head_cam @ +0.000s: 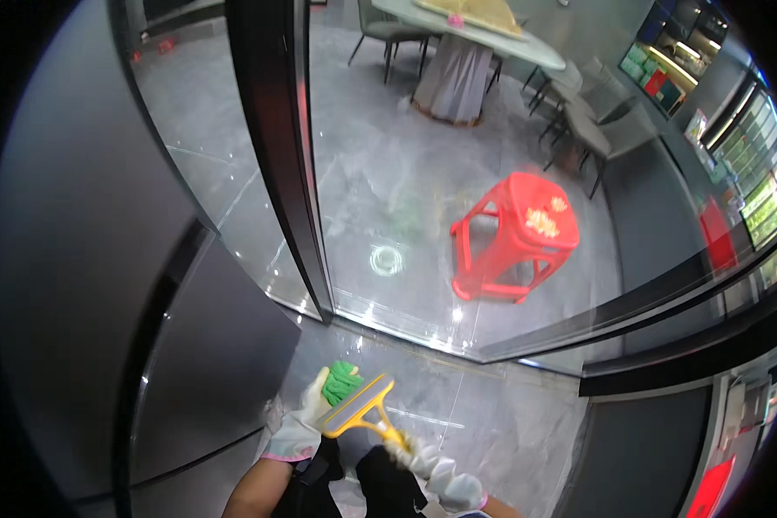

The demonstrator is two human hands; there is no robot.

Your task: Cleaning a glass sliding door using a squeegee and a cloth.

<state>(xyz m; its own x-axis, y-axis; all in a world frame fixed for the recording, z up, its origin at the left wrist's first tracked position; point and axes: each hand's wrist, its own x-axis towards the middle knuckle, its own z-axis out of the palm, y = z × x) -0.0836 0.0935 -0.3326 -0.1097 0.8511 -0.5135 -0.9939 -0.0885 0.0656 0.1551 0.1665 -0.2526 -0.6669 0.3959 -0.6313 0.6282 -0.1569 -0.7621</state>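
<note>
White gloves cover both of my hands. My left hand [307,417] is closed around a bunched green cloth [342,383]. In my right hand [443,476] is the handle of a yellow squeegee [360,406], its wide head angled up beside the cloth. Whether the squeegee head touches the cloth or the left glove I cannot tell. Ahead of both hands stands a glass door panel [388,213] in a dark frame [278,162]. Through the glass a red plastic stool [515,236] with a flower print is visible.
A dark cabinet [213,349] with a long black handle [149,337] rises close on my left. To the right is a dark low panel [634,447]. Beyond the glass are a round table [544,55] and several grey chairs [589,129]. Grey tiles [492,421] cover the floor.
</note>
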